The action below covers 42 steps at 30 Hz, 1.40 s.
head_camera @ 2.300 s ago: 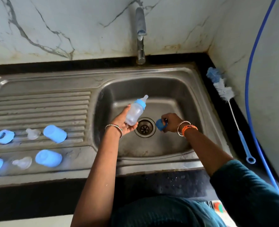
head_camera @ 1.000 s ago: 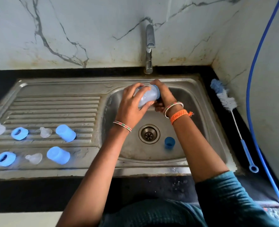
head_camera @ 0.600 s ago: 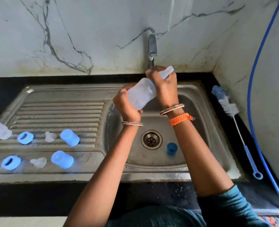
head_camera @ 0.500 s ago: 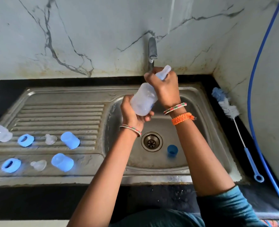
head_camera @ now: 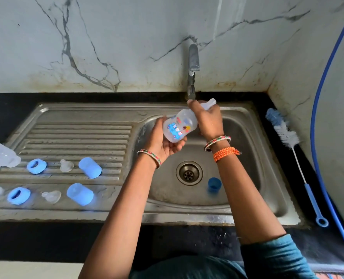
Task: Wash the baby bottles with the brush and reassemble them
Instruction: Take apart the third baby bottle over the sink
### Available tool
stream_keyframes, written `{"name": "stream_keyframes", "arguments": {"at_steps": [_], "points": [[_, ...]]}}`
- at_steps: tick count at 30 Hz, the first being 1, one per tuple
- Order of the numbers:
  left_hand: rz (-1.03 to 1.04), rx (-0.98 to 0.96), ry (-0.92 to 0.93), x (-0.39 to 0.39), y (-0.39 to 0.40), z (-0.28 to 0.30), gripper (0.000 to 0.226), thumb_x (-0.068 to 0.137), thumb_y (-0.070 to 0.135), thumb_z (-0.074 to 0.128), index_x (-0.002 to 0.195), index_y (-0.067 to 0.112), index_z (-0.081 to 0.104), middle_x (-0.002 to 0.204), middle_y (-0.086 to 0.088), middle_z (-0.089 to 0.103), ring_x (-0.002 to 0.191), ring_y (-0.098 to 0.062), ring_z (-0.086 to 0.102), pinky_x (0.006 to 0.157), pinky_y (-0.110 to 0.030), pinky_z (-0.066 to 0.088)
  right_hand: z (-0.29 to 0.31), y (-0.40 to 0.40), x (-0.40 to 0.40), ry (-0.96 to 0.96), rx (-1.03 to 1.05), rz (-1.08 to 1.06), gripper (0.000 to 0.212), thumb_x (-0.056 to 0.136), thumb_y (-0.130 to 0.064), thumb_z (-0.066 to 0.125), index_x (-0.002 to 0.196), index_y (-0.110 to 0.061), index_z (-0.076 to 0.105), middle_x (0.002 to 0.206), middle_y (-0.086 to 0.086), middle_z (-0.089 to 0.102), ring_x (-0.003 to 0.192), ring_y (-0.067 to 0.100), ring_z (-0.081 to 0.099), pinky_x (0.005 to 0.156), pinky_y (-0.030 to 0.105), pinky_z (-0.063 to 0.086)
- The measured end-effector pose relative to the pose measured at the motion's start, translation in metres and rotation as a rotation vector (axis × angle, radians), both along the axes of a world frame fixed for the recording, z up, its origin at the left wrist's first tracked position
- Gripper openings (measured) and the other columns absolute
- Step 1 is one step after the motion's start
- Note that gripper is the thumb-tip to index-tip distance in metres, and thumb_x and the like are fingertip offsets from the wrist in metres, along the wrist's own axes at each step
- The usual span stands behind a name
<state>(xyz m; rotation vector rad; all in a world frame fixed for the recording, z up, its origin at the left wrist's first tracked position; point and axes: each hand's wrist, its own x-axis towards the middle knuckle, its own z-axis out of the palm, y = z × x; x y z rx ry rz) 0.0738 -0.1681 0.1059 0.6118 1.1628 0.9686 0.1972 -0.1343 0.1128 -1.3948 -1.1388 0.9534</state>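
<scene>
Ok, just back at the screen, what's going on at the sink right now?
A person holds a clear plastic baby bottle with a cartoon print over the steel sink, below the tap. The left hand cups its base; the right hand grips its top end. A small blue cap sits in the basin. The long-handled bottle brush lies untouched on the counter.

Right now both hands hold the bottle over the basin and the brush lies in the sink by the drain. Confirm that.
Not quite. In the head view the brush lies on the dark counter right of the sink. Both hands, left and right, do hold the bottle over the basin.
</scene>
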Motion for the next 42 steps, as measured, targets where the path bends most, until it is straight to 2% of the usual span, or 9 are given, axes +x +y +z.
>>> {"name": "stream_keyframes", "arguments": {"at_steps": [5, 10, 12, 16, 19, 22, 26, 32, 42], "points": [[0.04, 0.104, 0.171, 0.01, -0.001, -0.004, 0.062, 0.094, 0.062, 0.024, 0.1, 0.012, 0.061, 0.085, -0.008, 0.066, 0.07, -0.018, 0.062, 0.053, -0.027, 0.052, -0.005, 0.003, 0.006, -0.015, -0.132, -0.114, 0.03, 0.074, -0.044, 0.061, 0.066, -0.015, 0.056, 0.074, 0.003, 0.062, 0.07, 0.021, 0.058, 0.062, 0.032, 0.045], [-0.238, 0.8, 1.0, -0.005, 0.001, -0.027, 0.046, 0.076, 0.038, 0.075, 0.106, 0.013, 0.051, 0.087, 0.007, 0.06, 0.077, -0.01, 0.06, 0.064, -0.024, 0.047, -0.015, 0.001, 0.009, -0.165, -0.238, -0.031, 0.031, 0.077, -0.044, 0.063, 0.077, -0.013, 0.063, 0.077, 0.004, 0.065, 0.066, 0.02, 0.06, 0.054, 0.029, 0.046], [-0.311, 0.703, 0.967, -0.011, 0.005, -0.028, 0.052, 0.068, 0.046, 0.078, 0.098, 0.01, 0.053, 0.08, 0.008, 0.06, 0.071, -0.009, 0.056, 0.062, -0.025, 0.043, -0.018, 0.0, 0.011, -0.15, -0.168, 0.116, 0.031, 0.08, -0.038, 0.066, 0.068, -0.01, 0.061, 0.062, 0.003, 0.061, 0.05, 0.017, 0.055, 0.043, 0.024, 0.04], [-0.496, 0.387, 0.303, -0.032, 0.018, -0.04, 0.076, 0.053, 0.058, 0.078, 0.101, 0.0, 0.066, 0.091, -0.007, 0.066, 0.084, -0.017, 0.059, 0.076, -0.03, 0.045, -0.036, 0.003, 0.021, 0.195, -0.097, 0.482, 0.028, 0.088, -0.026, 0.062, 0.069, -0.006, 0.062, 0.054, 0.011, 0.057, 0.041, 0.021, 0.049, 0.04, 0.023, 0.038], [-0.694, 0.23, 0.186, -0.047, 0.019, -0.07, 0.067, 0.05, 0.056, 0.084, 0.103, 0.018, 0.066, 0.095, 0.005, 0.069, 0.089, -0.009, 0.061, 0.076, -0.021, 0.049, -0.061, 0.007, 0.015, 0.03, -0.201, 0.537, 0.023, 0.089, -0.019, 0.064, 0.073, -0.003, 0.064, 0.054, 0.008, 0.057, 0.041, 0.016, 0.05, 0.04, 0.022, 0.04], [-0.77, 0.115, 0.337, -0.053, 0.023, -0.107, 0.059, 0.065, 0.025, 0.077, 0.116, 0.004, 0.055, 0.105, -0.005, 0.059, 0.098, -0.015, 0.052, 0.085, -0.028, 0.043, -0.09, 0.01, 0.012, -0.191, -0.358, 0.603, 0.023, 0.086, -0.024, 0.069, 0.082, -0.002, 0.068, 0.062, 0.009, 0.063, 0.048, 0.015, 0.061, 0.048, 0.025, 0.053], [-0.939, 0.019, 0.998, -0.058, 0.025, -0.155, 0.062, 0.07, 0.011, 0.08, 0.121, 0.0, 0.049, 0.105, -0.011, 0.056, 0.093, -0.02, 0.053, 0.066, -0.024, 0.039, -0.124, 0.021, 0.022, -0.037, -0.476, 0.387, 0.036, 0.088, -0.026, 0.067, 0.113, -0.001, 0.061, 0.102, 0.021, 0.068, 0.065, 0.018, 0.07, 0.056, 0.027, 0.059], [-0.737, 0.008, 1.094, -0.048, 0.02, -0.202, 0.071, 0.072, 0.016, 0.08, 0.133, 0.017, 0.045, 0.129, -0.017, 0.044, 0.114, -0.03, 0.05, 0.093, -0.028, 0.044, -0.148, 0.02, 0.042, -0.089, -0.47, 0.246, 0.042, 0.087, -0.04, 0.065, 0.109, -0.005, 0.063, 0.105, 0.009, 0.067, 0.09, 0.015, 0.065, 0.054, 0.02, 0.054], [-0.895, 0.005, 1.234, -0.053, 0.024, -0.213, 0.06, 0.076, 0.006, 0.067, 0.13, 0.019, 0.042, 0.123, -0.013, 0.056, 0.101, -0.029, 0.056, 0.086, -0.035, 0.044, -0.15, 0.015, 0.047, -0.154, -0.363, 0.271, 0.028, 0.08, -0.012, 0.075, 0.106, -0.014, 0.065, 0.097, 0.0, 0.061, 0.084, 0.013, 0.056, 0.054, 0.015, 0.047]]}}
